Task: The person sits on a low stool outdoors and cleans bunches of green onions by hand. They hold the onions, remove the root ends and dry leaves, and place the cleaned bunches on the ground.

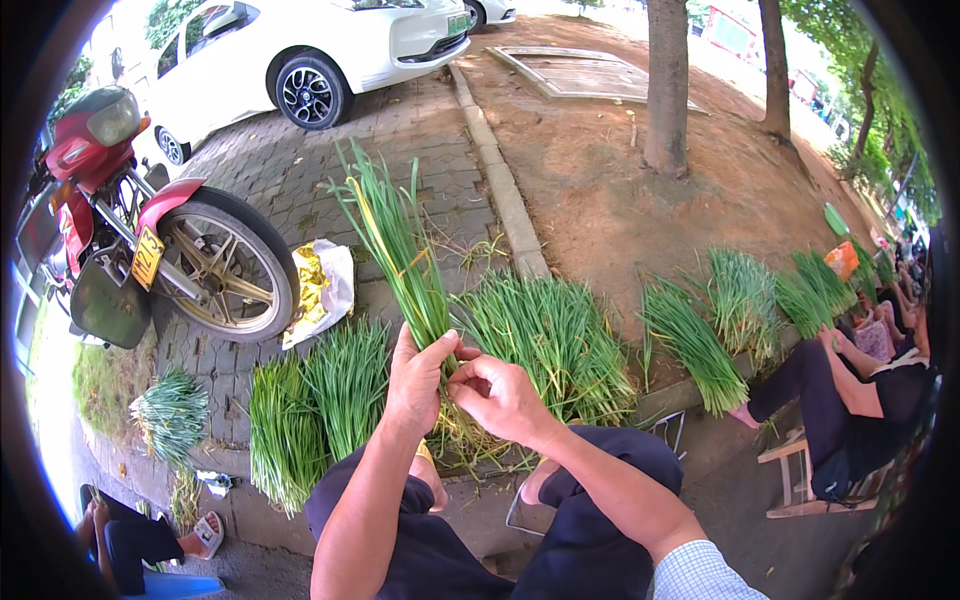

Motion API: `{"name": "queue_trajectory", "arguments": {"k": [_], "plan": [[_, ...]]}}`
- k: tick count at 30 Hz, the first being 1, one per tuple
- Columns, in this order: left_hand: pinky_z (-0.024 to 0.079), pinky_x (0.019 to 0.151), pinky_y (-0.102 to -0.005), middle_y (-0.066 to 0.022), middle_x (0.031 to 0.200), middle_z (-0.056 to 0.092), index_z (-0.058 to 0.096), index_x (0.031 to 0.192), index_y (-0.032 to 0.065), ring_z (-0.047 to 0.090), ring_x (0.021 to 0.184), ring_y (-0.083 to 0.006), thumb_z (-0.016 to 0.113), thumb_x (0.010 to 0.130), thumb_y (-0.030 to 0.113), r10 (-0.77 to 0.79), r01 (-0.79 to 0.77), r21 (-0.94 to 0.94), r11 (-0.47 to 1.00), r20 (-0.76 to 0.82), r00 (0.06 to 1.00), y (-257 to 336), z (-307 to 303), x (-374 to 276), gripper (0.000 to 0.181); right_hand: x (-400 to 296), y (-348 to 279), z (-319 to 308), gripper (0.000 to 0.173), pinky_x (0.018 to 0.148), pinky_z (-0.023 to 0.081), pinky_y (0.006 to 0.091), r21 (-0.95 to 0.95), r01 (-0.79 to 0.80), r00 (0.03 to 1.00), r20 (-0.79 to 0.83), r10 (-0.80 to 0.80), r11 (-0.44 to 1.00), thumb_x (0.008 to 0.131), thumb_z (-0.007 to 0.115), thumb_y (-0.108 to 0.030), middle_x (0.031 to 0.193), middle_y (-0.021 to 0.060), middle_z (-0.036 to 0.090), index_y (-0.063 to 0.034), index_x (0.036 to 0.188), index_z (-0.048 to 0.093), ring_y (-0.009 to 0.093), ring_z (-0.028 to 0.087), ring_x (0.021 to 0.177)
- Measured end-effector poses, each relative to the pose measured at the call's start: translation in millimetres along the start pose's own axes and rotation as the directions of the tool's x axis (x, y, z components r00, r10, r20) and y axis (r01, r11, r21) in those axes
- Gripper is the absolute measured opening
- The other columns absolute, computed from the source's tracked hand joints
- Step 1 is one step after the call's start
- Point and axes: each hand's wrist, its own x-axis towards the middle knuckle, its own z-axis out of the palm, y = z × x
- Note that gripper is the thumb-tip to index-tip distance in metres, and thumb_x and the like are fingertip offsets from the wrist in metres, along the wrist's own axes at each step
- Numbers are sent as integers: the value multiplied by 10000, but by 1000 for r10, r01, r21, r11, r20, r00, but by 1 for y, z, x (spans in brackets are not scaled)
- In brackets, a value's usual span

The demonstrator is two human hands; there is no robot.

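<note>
My left hand point(417, 379) grips a bunch of long green leaves, apparently garlic chives point(401, 259), around its lower part. The bunch tilts up and away, with a few yellowed leaves among the green. Fingertips of my right hand point(499, 397) pinch the stems just below the left thumb; which strands they hold is too small to tell. Beneath both hands, loose yellowish trimmings point(465, 439) lie on the ground between my feet. A large pile of chives point(547, 337) sits just beyond my right hand. Left of my hands lie two more bundles point(285, 427) point(349, 382), side by side.
A red motorcycle point(217, 262) stands at the left beside a white-and-gold wrapper point(319, 289). Behind it is a white car point(315, 45). More chive bundles point(694, 341) line the curb rightward. A person sits on a wooden stool point(795, 472); another person's sandal point(208, 534) shows lower left.
</note>
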Motion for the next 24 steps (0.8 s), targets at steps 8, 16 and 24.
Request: {"name": "queue_trajectory", "arguments": {"k": [8, 16, 24], "plan": [[481, 566, -247, 0, 830, 533, 464, 1088, 105, 544, 700, -100, 714, 800, 75, 75, -81, 94, 992, 68, 995, 1, 2, -2, 383, 5, -4, -16, 160, 537, 470, 211, 359, -306, 944, 237, 230, 882, 882, 624, -185, 757, -19, 562, -31, 920, 600, 54, 534, 631], [443, 449, -220, -1, 750, 528, 413, 1100, 71, 522, 563, -78, 753, 774, 109, 199, -226, 243, 943, 132, 971, 4, 10, -6, 473, 3, -4, -19, 87, 547, 499, 250, 645, -448, 892, 369, 261, 620, 887, 600, -139, 761, -1, 577, -52, 881, 597, 102, 580, 651], [457, 475, -225, -2, 759, 529, 413, 1087, 60, 530, 589, -80, 794, 743, 162, 213, -235, 273, 933, 110, 971, 9, 13, -8, 523, 3, 4, -17, 69, 554, 498, 244, 742, -488, 872, 441, 213, 459, 874, 597, -120, 743, 4, 566, -53, 884, 588, 102, 562, 633]]}}
